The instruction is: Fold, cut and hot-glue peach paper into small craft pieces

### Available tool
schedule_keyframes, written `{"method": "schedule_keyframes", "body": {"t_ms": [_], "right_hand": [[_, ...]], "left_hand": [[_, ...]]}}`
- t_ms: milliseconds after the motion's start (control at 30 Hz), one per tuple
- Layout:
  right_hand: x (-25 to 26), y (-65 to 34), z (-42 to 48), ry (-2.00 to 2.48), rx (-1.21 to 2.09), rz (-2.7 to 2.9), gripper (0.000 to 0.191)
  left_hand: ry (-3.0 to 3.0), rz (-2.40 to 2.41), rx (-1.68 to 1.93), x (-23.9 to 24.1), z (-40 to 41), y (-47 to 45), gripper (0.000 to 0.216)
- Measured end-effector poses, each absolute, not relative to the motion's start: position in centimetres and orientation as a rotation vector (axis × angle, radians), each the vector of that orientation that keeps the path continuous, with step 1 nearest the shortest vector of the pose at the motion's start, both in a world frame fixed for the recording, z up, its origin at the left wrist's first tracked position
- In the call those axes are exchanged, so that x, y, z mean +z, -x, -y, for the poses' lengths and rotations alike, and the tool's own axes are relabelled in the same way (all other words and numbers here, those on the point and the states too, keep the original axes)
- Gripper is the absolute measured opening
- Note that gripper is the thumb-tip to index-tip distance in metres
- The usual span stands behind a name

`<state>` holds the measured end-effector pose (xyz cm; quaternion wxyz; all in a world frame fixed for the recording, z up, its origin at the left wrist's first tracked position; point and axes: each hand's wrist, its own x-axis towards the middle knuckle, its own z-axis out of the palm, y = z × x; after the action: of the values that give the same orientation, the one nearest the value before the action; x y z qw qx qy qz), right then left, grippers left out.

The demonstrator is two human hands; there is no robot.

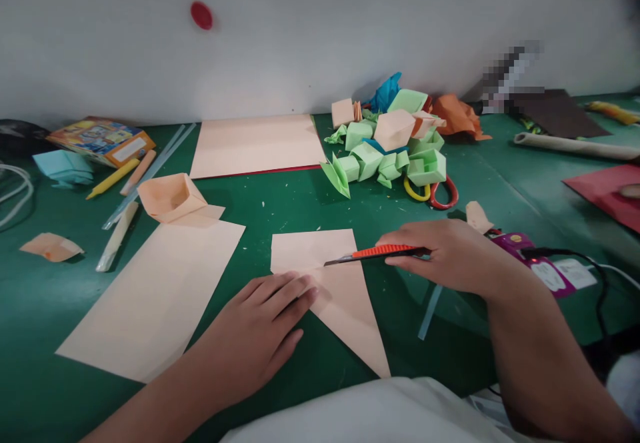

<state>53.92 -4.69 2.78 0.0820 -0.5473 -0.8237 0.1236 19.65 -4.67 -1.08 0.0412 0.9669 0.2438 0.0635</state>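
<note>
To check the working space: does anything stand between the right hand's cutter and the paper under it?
Nothing visible does. The orange cutter in the right hand reaches over the paper; the left hand rests on the paper near the blade tip, not between.

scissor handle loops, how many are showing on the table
2: a yellow loop and a red loop to its right, at the near edge of the folded paper heap, beyond the right hand. The heap may hide more.

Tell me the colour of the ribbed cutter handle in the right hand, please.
The ribbed cutter handle is orange-red, with black below; best in head view.
</note>
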Motion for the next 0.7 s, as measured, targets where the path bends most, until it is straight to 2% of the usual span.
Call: {"method": "schedule_keyframes", "body": {"t_ms": [700], "right_hand": [[3.05, -54.09, 4.83, 1.674, 0.356, 2.460, 0.027]], "left_hand": [[-2.950, -0.760, 0.204, -1.14, 4.82, -19.60, 0.043]]}}
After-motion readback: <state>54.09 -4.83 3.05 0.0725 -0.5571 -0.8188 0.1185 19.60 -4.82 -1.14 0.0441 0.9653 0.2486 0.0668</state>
